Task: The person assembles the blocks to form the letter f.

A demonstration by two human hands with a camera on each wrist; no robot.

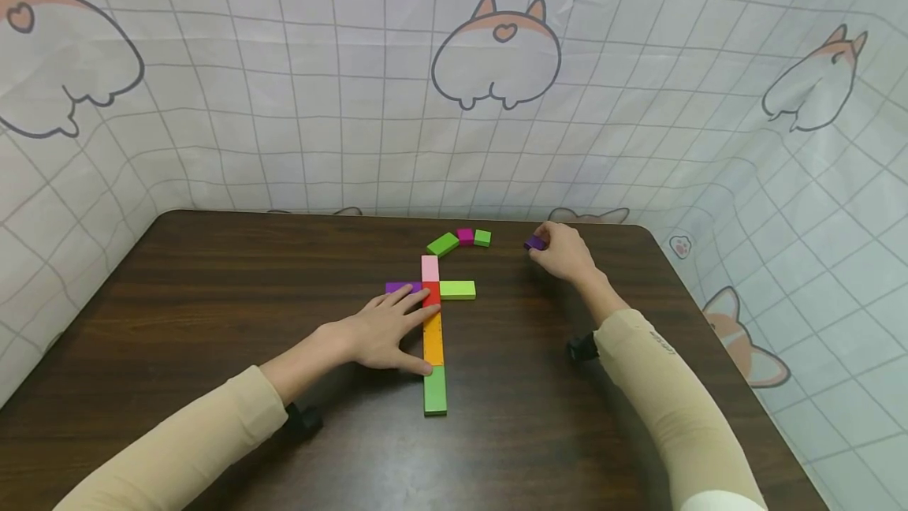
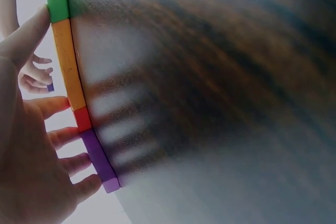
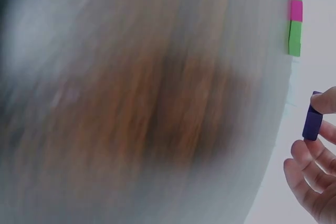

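In the head view, my right hand (image 1: pixel 565 252) pinches a small dark purple block (image 3: pixel 313 124) between thumb and fingers over the far right of the table. My left hand (image 1: pixel 379 333) lies with spread fingers over a line of flat blocks. Its thumb is at the green block (image 1: pixel 435 394), and its fingertips rest at the orange block (image 1: pixel 433 341), the red block (image 1: pixel 432 290) and the purple block (image 2: pixel 98 156). A pink block (image 1: pixel 429 268) tops this column. To the right of the red one, a lime block (image 1: pixel 457 290) sticks out sideways.
Beyond the column, a green block (image 1: pixel 443 244), a magenta block (image 1: pixel 465 237) and a small green block (image 1: pixel 482 238) form a short bent row near the back edge. A white gridded cloth (image 1: pixel 340 140) with cartoon animals hangs behind the dark wooden table (image 1: pixel 213 282).
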